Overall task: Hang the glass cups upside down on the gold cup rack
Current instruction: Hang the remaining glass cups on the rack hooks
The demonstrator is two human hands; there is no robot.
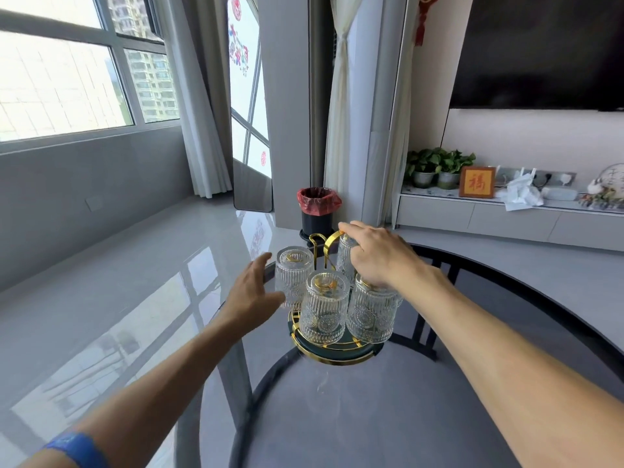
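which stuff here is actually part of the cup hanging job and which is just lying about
Job: gold cup rack; glass cups; right hand on the far cup; left hand.

Lying about: bin; potted plants; framed sign; mirror.

I am looking into a home living room. A large dark television (540,49) hangs on the wall above a low white media cabinet (489,217) holding potted plants (439,167) and a framed red-and-gold character plaque (477,181). Pale curtains (202,113) frame wide windows (67,69) facing apartment towers. A small bin (318,214) stands on glossy grey floor tiles (118,265).
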